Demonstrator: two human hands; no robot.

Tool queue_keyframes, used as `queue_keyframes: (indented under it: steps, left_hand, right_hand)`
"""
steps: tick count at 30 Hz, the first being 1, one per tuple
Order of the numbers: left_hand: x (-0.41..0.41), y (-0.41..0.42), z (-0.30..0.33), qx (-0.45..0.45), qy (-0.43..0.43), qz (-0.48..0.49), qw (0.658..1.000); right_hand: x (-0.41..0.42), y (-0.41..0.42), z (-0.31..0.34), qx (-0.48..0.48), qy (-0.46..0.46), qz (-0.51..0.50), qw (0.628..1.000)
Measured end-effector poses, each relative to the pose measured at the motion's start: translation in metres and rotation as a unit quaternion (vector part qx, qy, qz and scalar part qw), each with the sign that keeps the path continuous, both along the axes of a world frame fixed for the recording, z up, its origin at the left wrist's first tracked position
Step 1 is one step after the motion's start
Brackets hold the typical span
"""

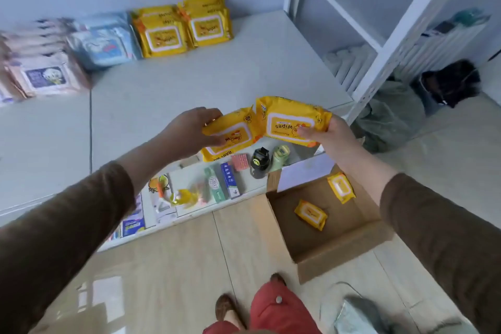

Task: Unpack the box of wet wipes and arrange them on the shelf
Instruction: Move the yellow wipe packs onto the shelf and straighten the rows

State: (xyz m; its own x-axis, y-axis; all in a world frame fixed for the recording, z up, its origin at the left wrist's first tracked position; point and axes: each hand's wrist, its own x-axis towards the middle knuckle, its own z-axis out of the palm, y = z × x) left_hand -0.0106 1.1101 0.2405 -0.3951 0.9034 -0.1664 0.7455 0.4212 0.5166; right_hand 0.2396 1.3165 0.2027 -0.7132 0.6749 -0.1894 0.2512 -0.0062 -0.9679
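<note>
My left hand (pixel 189 130) grips a yellow wet-wipe pack (pixel 230 135) above the front edge of the white shelf (pixel 217 84). My right hand (pixel 333 133) holds a second yellow pack (pixel 290 122) right beside it, the two packs touching. On the floor to the right sits the open cardboard box (pixel 344 249) with two yellow packs inside (pixel 311 214), (pixel 341 187). At the back of the shelf two stacks of yellow packs (pixel 184 27) lean against the wall.
Blue packs (pixel 103 43) and pink packs (pixel 40 70) stand left of the yellow stacks. A lower shelf (pixel 254 190) holds small boxes, a black bottle (pixel 260 161) and toys. A white rack upright (pixel 393 43) rises at right, with bags behind it.
</note>
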Motion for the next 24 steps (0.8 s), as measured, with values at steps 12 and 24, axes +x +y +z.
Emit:
queue_keyframes:
  steps: [12,24]
  left_hand:
    - [-0.167,0.058,0.016,-0.031,0.088,0.067,0.993]
    - [-0.29,0.13,0.005,-0.11,0.141,0.104,0.978]
  right_hand:
    - [-0.187,0.097,0.008,0.042,0.006,0.035,0.998]
    - [-0.356,0.179,-0.01,0.007,-0.045,0.128,0.991]
